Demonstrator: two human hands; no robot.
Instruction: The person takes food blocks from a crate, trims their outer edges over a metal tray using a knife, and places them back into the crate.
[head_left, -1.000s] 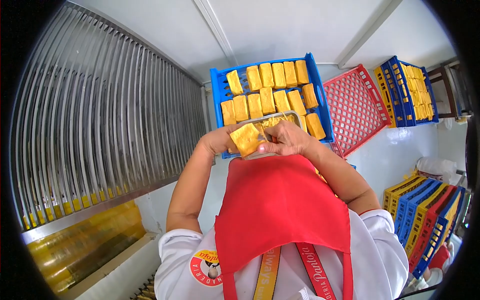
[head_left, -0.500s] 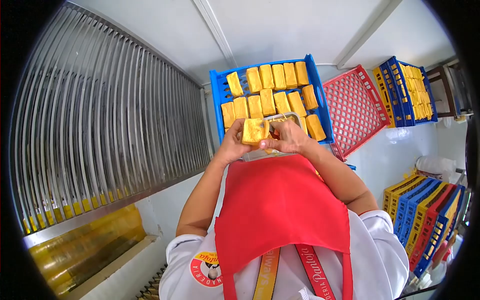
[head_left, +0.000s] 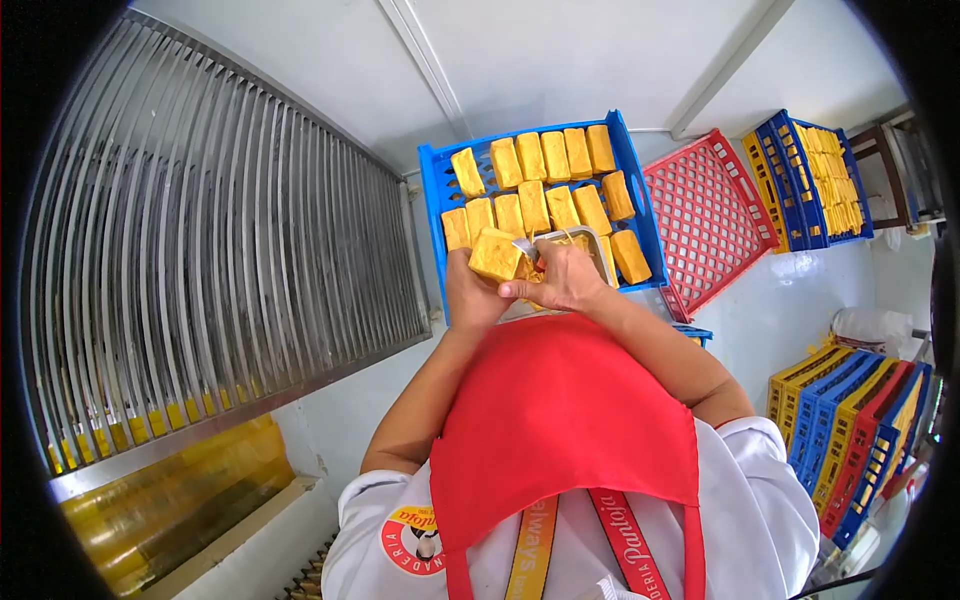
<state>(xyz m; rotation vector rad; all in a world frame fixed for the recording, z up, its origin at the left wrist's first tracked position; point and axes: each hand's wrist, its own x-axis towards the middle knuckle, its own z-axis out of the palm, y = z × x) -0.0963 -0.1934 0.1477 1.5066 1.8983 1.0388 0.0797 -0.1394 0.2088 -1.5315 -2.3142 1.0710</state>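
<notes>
A yellow block (head_left: 494, 256) is held in my left hand (head_left: 474, 293), its fingers wrapped round the lower and left side. My right hand (head_left: 570, 278) is closed on a small knife (head_left: 523, 245), whose metal blade shows beside the block's right edge; most of the handle is hidden. Both hands are over a metal tray (head_left: 598, 246) of yellow shavings, which rests at the front of a blue crate (head_left: 640, 180). Rows of similar yellow blocks (head_left: 534, 207) stand in that crate.
Right of the blue crate leans a red crate (head_left: 705, 215). Farther right are blue and yellow crates (head_left: 800, 180) with yellow pieces, and a stack of coloured crates (head_left: 840, 430). A metal slatted rack (head_left: 220, 230) fills the left side.
The block has turned and tilted in my left hand, and the blade now shows at its edge. My left forearm has swung to the right and inward.
</notes>
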